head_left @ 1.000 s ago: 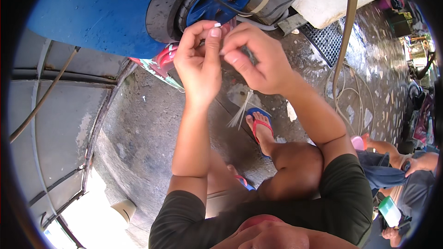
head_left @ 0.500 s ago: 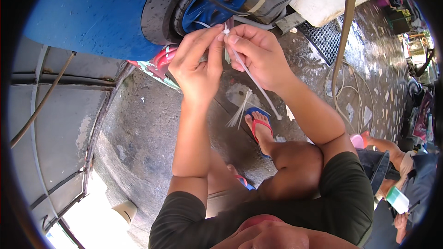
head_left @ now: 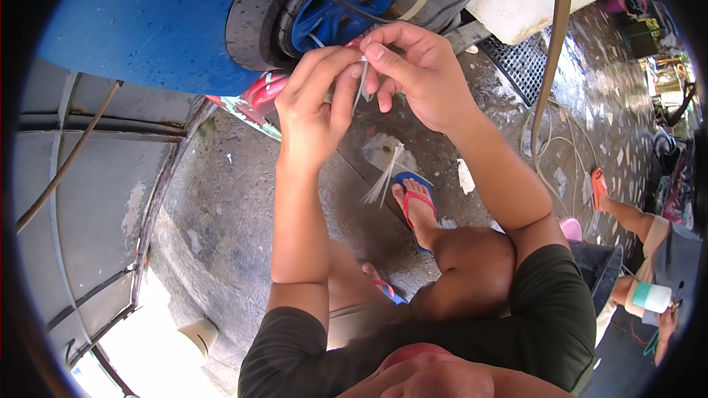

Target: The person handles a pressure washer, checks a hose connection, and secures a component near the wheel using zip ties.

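My left hand and my right hand meet in front of a blue-spoked wheel, both closed in a pinch. Between their fingertips is a white cable tie. A short length of it hangs down beside my left thumb; its rest is hidden by my fingers. My right thumb and index finger press together at its upper part, while the other fingers are loosely curled. Below, a loose bundle of white cable ties lies on the ground beside my sandalled foot.
A blue plastic body adjoins the wheel. Dark cables and a brown hose cross the upper area. A black grate and a coiled hose lie to the right. Another person's leg shows at far right; grey metal panels stand at left.
The tie's long tail, which stretched down to the right past my right palm, now shows only as a short length between my hands. The other person at right has shifted, showing a leg and orange sandal.
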`<state>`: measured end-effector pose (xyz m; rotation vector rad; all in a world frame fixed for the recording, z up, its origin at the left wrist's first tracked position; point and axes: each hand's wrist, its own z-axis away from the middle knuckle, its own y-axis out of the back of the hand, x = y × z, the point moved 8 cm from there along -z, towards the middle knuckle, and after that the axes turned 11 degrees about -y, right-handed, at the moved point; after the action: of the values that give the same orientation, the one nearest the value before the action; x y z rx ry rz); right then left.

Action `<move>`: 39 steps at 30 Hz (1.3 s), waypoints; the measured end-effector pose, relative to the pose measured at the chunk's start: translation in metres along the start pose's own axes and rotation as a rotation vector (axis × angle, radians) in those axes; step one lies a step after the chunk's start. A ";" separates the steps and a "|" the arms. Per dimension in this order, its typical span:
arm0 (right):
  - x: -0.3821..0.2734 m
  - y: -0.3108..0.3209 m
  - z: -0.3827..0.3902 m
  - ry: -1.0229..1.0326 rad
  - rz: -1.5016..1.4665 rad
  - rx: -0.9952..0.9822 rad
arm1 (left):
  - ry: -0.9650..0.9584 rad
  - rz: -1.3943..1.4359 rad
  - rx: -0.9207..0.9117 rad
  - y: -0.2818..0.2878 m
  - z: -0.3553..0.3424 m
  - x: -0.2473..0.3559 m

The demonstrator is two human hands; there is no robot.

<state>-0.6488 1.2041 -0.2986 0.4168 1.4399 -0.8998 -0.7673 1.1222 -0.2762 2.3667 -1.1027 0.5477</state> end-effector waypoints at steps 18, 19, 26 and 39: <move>-0.005 -0.006 -0.010 -0.024 -0.020 -0.036 | 0.004 0.129 0.030 0.001 0.002 -0.006; -0.004 -0.007 -0.011 -0.023 -0.018 -0.037 | 0.006 0.126 0.029 -0.001 0.005 -0.008; 0.033 -0.017 0.010 -0.001 0.081 -0.061 | -0.072 -0.044 0.135 -0.001 0.022 0.001; 0.037 -0.001 0.011 0.114 0.434 0.068 | 0.472 0.080 0.352 -0.003 0.139 -0.163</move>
<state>-0.6461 1.1850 -0.3322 0.8070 1.3510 -0.5804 -0.8412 1.1430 -0.4768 2.2934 -0.9395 1.3436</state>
